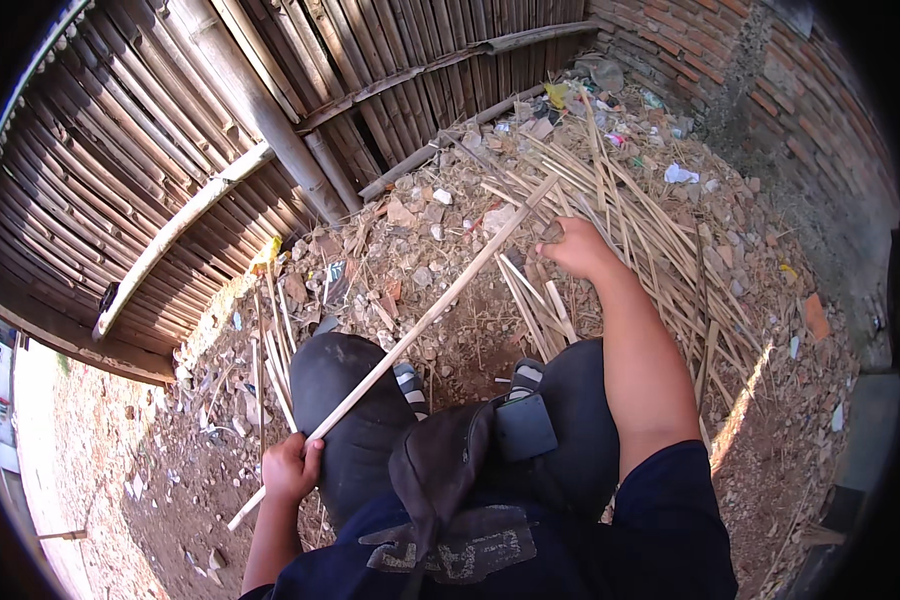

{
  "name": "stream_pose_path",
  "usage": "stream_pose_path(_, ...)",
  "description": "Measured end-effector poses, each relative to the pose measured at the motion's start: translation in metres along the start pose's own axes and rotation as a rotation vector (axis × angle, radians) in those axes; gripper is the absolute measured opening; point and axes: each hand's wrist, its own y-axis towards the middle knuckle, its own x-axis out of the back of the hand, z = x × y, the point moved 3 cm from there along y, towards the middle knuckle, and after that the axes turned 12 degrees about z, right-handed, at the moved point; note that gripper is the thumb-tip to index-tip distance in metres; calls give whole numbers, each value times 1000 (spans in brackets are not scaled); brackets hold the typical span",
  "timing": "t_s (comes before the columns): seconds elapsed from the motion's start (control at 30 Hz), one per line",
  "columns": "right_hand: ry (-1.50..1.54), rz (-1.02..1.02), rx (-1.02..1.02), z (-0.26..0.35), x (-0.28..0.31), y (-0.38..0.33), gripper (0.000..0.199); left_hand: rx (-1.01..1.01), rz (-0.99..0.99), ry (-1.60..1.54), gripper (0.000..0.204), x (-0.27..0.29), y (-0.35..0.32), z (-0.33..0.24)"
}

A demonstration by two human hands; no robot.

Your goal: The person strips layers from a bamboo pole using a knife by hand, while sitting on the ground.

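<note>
Left grip (290, 468) closed on bamboo slat (420, 325), right grip (573, 247) among bamboo strips (630, 215) — white wrapper (681, 174) beyond

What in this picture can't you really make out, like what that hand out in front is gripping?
- Right hand: closed among the pile of bamboo strips; its knuckles hide what it grips.
- Feet: only sandal tips show past the knees.
- Long bamboo strip in the left hand: its far end merges with the pile.
- Small litter by the brick wall: too small to identify.
</note>
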Motion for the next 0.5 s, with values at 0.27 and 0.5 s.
stream_pose_path(0.27,-246,247,189,75,-8,-34,50,-22,-19,-86,42,-7,-6,9)
stream_pose_path(0.5,100,98,-54,15,5,-5,53,5,-32,4,41,-4,-4,4)
